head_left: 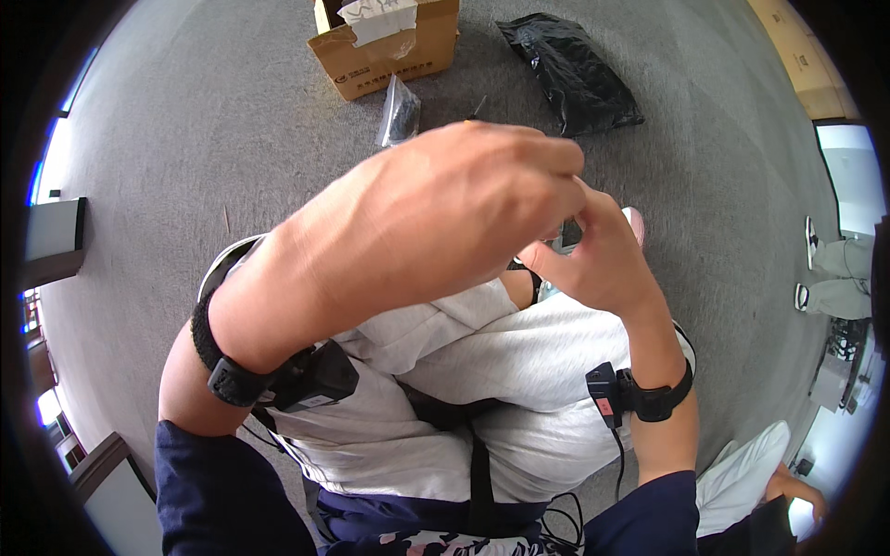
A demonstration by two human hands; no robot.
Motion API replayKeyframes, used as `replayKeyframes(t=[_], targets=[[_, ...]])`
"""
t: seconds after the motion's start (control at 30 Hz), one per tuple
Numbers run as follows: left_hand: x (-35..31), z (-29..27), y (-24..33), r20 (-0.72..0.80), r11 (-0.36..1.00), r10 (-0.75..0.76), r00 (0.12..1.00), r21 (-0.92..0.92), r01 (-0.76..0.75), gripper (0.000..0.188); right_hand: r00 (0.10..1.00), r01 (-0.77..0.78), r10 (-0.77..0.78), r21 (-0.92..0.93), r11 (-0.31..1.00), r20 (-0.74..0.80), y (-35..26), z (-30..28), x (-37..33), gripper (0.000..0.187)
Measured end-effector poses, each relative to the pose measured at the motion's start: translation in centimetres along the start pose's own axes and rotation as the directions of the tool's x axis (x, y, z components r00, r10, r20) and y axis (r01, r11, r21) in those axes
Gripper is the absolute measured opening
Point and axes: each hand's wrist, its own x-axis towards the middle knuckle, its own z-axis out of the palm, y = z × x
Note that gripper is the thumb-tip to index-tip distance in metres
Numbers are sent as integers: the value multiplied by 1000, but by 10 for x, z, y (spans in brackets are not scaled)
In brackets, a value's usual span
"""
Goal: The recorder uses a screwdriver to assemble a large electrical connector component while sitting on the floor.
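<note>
My left hand (505, 190) is raised in front of my lap, back of the hand upward, its fingers curled and meeting my right hand (607, 259). The right thumb and fingers bend toward the left fingertips. A small greyish thing (565, 238) shows in the gap between the two hands; most of it is hidden, and its kind cannot be made out. Beyond the hands, a clear plastic bag (400, 113) with something dark inside lies on the carpet. A thin pointed tool (478, 107) sticks out from behind my left hand, mostly covered by it.
An open cardboard box (399, 65) stands ahead on the grey carpet (232, 111). To its right lies a black plastic bag (575, 74). My crossed legs in light grey trousers (547, 352) are below my hands. Other people's legs (839, 287) show at the right.
</note>
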Motion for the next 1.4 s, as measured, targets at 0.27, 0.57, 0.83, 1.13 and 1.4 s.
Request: replayKeyframes(t=[0.27, 0.57, 0.83, 1.13, 1.4], targets=[[2, 4, 3, -4, 986, -160, 987, 52, 160, 21, 973, -1, 8, 29, 1000, -229, 1, 17, -2, 31], [-1, 6, -13, -43, 999, -4, 999, -33, 2, 17, 973, -73, 64, -31, 997, -222, 1, 11, -2, 37], [-14, 16, -90, 240, 773, -629, 739, 293, 563, 31, 980, -110, 15, -473, 874, -200, -24, 6, -6, 24], [-50, 113, -144, 806, 378, -524, 277, -72, 923, 35, 888, -233, 451, -758, 609, 90, -55, 3, 36, 38], [-47, 125, -141, 811, 184, -532, 244, -171, 968, 28, 770, -64, 577, -867, 495, 272, -63, 9, 48, 27]])
